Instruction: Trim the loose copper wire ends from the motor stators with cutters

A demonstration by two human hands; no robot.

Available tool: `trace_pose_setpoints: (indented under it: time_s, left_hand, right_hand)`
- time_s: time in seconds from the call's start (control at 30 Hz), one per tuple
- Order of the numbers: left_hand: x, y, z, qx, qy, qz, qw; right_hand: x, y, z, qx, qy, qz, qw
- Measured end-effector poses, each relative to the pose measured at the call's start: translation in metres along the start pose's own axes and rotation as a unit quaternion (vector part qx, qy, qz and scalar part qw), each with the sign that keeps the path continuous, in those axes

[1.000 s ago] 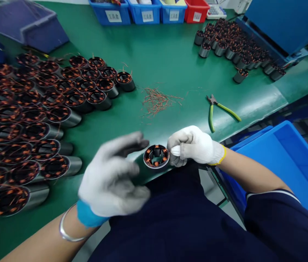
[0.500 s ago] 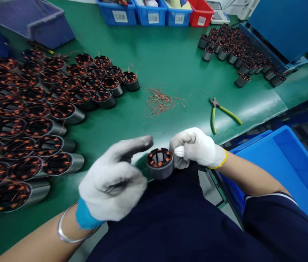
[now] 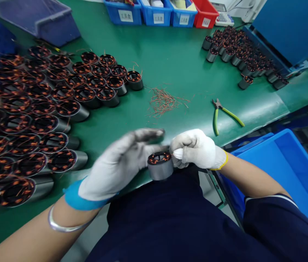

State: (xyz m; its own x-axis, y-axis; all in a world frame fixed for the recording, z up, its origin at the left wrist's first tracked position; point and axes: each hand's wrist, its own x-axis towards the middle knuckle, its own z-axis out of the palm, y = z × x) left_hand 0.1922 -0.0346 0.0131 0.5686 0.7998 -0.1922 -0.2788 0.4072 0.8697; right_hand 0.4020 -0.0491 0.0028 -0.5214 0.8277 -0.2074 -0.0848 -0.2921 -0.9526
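Observation:
A motor stator (image 3: 160, 170), a grey metal cylinder with copper windings round its top opening, is upright near the bench's front edge. My right hand (image 3: 193, 148), in a white glove with a yellow cuff, is closed at the stator's right rim, fingers pinched together. The fingertips hide exactly where they grip it. On the stator's left, my left hand (image 3: 121, 163), gloved in white with a blue cuff, has its fingers apart and is blurred. Its fingers reach behind the stator; whether they touch it I cannot tell. Green-handled cutters (image 3: 217, 112) lie spread on the bench, beyond my right hand.
Many stators (image 3: 61, 160) with loose wire ends crowd the left. Another group (image 3: 228, 54) stands at the back right. Copper wire clippings (image 3: 163, 102) lie mid-bench. Blue bins (image 3: 158, 18) and a red bin (image 3: 205, 16) line the back; a large blue crate (image 3: 287, 163) is at right.
My left hand has swung to the right and its fingers have straightened, reaching behind the stator. My right hand stays at the stator's rim. The view has shifted slightly.

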Motion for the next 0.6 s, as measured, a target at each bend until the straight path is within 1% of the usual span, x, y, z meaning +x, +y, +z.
trace_pose_setpoints:
  time_s: [0.03, 0.07, 0.1, 0.13, 0.17, 0.2, 0.23, 0.27, 0.3, 0.33, 0.37, 0.4, 0.47, 0.5, 0.53, 0.57, 0.6]
  left_hand:
    - [0.001, -0.002, -0.001, 0.06, -0.05, -0.05, 0.996]
    - [0.001, -0.004, -0.001, 0.141, -0.082, -0.074, 0.984]
    - [0.002, -0.007, -0.002, 0.233, -0.083, -0.054, 0.967]
    - [0.003, -0.011, -0.003, 0.327, -0.058, 0.013, 0.943]
    - [0.003, -0.015, -0.005, 0.41, -0.02, 0.11, 0.905]
    - [0.003, -0.019, -0.006, 0.475, 0.015, 0.217, 0.853]
    - [0.003, -0.023, -0.007, 0.519, 0.034, 0.308, 0.796]
    - [0.003, -0.026, -0.008, 0.547, 0.037, 0.374, 0.748]
    - [0.003, -0.028, -0.008, 0.563, 0.033, 0.411, 0.716]
    - [0.003, -0.03, -0.008, 0.572, 0.034, 0.419, 0.704]
    - [0.003, -0.03, -0.008, 0.575, 0.045, 0.406, 0.709]
    - [0.003, -0.03, -0.007, 0.573, 0.062, 0.376, 0.725]
    - [0.003, -0.028, -0.007, 0.563, 0.119, 0.29, 0.765]
    - [0.003, -0.027, -0.006, 0.554, 0.151, 0.246, 0.781]
    - [0.004, -0.026, -0.007, 0.544, 0.181, 0.209, 0.792]
    - [0.005, -0.025, -0.007, 0.534, 0.206, 0.181, 0.8]
    - [0.005, -0.025, -0.007, 0.524, 0.224, 0.162, 0.805]
  right_hand:
    - [0.0, -0.001, 0.0, -0.03, -0.003, -0.011, 1.0]
    - [0.0, -0.002, 0.0, -0.058, -0.002, -0.021, 0.998]
    - [0.0, -0.002, 0.001, -0.075, 0.003, -0.027, 0.997]
    - [0.001, 0.0, 0.001, -0.075, 0.01, -0.025, 0.997]
    - [0.002, 0.002, 0.001, -0.057, 0.017, -0.015, 0.998]
    - [0.003, 0.004, 0.002, -0.026, 0.024, 0.001, 0.999]
    - [0.005, 0.006, 0.002, 0.01, 0.029, 0.019, 0.999]
    - [0.005, 0.008, 0.002, 0.039, 0.029, 0.037, 0.998]
    - [0.006, 0.008, 0.001, 0.054, 0.027, 0.05, 0.997]
    - [0.005, 0.007, -0.001, 0.049, 0.026, 0.055, 0.997]
    - [0.004, 0.005, -0.004, 0.027, 0.029, 0.049, 0.998]
    - [0.001, 0.001, -0.008, -0.006, 0.039, 0.034, 0.999]
    - [-0.006, -0.008, -0.019, -0.062, 0.06, 0.001, 0.996]
    - [-0.01, -0.013, -0.024, -0.077, 0.049, 0.005, 0.996]
    - [-0.013, -0.016, -0.028, -0.086, 0.014, 0.035, 0.996]
    - [-0.015, -0.018, -0.031, -0.097, -0.038, 0.084, 0.991]
    - [-0.015, -0.018, -0.033, -0.114, -0.089, 0.137, 0.98]
